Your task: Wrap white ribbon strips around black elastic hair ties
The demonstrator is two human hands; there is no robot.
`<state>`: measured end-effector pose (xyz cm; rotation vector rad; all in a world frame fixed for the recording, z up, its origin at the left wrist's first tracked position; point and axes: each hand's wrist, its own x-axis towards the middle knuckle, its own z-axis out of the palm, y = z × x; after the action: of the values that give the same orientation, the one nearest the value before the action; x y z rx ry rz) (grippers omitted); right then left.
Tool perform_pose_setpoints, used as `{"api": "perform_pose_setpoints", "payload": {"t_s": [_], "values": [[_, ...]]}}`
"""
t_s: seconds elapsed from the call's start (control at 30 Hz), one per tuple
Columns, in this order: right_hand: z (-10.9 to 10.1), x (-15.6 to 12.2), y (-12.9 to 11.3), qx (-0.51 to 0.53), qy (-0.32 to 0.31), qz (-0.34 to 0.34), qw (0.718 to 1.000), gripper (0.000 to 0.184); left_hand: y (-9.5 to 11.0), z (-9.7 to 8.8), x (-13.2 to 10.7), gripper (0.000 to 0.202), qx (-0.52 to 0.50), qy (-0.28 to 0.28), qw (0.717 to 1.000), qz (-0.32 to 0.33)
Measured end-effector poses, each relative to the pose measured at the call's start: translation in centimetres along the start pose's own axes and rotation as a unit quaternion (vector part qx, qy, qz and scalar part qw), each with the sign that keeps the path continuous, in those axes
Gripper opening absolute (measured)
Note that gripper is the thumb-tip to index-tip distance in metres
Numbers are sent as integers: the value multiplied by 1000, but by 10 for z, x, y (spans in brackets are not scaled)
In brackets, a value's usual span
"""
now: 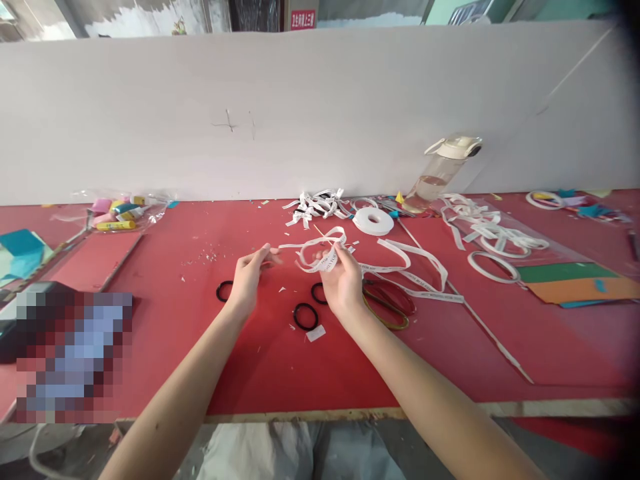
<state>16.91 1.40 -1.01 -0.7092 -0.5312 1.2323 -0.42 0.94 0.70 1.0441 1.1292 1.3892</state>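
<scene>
Over the red table (pixel 280 373), my left hand (pixel 249 277) and my right hand (pixel 340 280) hold a white printed ribbon (pixel 320 250) between them. The left fingers pinch one end, and the right fingers are closed on looped folds of it. The ribbon trails off to the right across the table. Three black hair ties lie below the hands: one (pixel 223 291) by the left wrist, one (pixel 305 316) in front, one (pixel 318 293) partly hidden by the right hand.
A white tape roll (pixel 373 221) and a pile of cut ribbon pieces (pixel 317 205) lie behind. Scissors (pixel 387 303) rest right of my hand. A tilted water bottle (pixel 440 175) leans on the white partition. Coloured sheets (pixel 575 283) lie right, a bag of coloured items (pixel 116 213) left.
</scene>
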Motion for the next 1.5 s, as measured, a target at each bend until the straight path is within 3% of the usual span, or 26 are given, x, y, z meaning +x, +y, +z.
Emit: {"api": "perform_pose_setpoints", "payload": {"t_s": [0.1, 0.17, 0.23, 0.3, 0.33, 0.4, 0.57, 0.67, 0.8, 1.0, 1.1, 1.2, 1.37, 1.5], "values": [[0, -2, 0, -64, -31, -13, 997, 29, 1, -4, 1, 30, 14, 77, 996, 49], [2, -6, 1, -131, -86, -14, 988, 29, 5, -3, -1, 19, 56, 59, 993, 87], [4, -12, 2, -192, -149, 14, 970, 37, 10, 0, -5, 20, 90, -16, 991, 100], [4, -17, 2, -251, -195, 38, 947, 46, 14, 4, -10, 27, 103, -151, 982, 57], [4, -19, 3, -277, -212, 40, 936, 47, 15, 6, -12, 29, 115, -192, 974, 34], [4, -21, 3, -320, -238, 29, 917, 47, 15, 9, -14, 31, 125, -224, 967, 5], [4, -20, 2, -320, -271, 15, 908, 52, 11, 6, -10, 26, 68, -123, 989, 39], [4, -20, 2, -303, -266, 21, 915, 40, 11, 3, -6, 27, 6, -60, 996, 59], [4, -18, 0, -322, -188, -21, 928, 34, 10, 0, -3, 31, 5, 0, 999, 33], [-1, -9, -4, -275, -66, -81, 956, 36, 9, -3, -4, 24, 126, 11, 990, 69], [1, -10, -5, -224, -85, -91, 967, 33, 11, 1, -8, 18, 154, -59, 981, 99], [7, -19, -6, -190, -155, -102, 964, 31, 12, 7, -14, 21, 113, -191, 975, 33], [12, -37, -8, -210, -233, -130, 940, 19, 7, 13, -17, 16, 95, -188, 977, 35], [10, -37, -6, -237, -250, -167, 924, 15, 5, 11, -17, 19, 62, -264, 961, -46]]}}
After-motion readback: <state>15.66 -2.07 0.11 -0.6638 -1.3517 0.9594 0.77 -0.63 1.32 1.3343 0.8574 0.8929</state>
